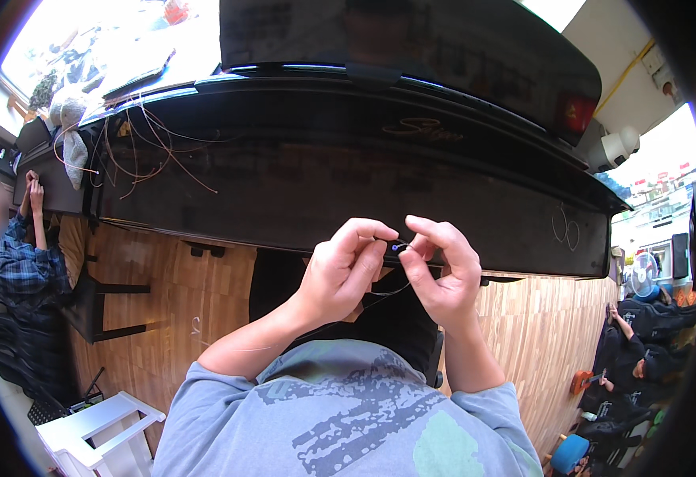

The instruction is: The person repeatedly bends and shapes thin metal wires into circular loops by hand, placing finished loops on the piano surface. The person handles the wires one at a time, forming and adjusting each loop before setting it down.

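Just in front of a black piano (300, 175), my left hand (344, 270) is pinched on a thin dark string (388, 292) that loops beneath my fingers. My right hand (447, 270), also pinched, holds the same string near a small blue piece (395, 247), perhaps its end, between the two hands. What exactly sits inside each pinch is partly hidden by the fingertips.
Loose pale strings (157, 155) and a grey plush item (74, 139) lie at the piano's left, a coiled string (566, 230) at its right. A seated person (6, 254) is at the left, several people (646, 366) at the right, a white stand (94, 437) lower left.
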The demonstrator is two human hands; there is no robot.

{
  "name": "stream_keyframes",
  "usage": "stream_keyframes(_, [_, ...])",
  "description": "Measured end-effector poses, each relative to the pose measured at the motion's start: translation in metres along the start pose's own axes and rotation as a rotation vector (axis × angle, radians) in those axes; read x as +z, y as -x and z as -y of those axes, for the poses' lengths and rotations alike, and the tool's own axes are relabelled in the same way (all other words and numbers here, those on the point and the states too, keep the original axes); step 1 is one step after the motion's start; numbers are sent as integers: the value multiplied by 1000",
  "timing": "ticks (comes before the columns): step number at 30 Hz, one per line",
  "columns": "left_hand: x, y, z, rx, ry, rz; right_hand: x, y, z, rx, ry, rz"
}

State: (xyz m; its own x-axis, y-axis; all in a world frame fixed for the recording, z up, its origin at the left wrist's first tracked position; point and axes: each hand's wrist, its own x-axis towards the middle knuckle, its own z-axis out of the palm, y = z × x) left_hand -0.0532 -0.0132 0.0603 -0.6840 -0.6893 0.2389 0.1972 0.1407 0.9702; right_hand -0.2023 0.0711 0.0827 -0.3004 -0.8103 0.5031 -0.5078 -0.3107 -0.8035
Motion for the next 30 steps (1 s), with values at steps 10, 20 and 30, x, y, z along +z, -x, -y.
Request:
stream_keyframes(10, [-5, 4, 10, 422, -308, 21, -3, 10, -5, 515, -663, 34])
stream_keyframes(20, [-7, 6, 18, 376, -392, 54, 7, 36, -26, 694, -1013, 37])
stream_keyframes(30, [-1, 6, 18, -150, -1, -99, 12, 36, -22, 351, -561, -241])
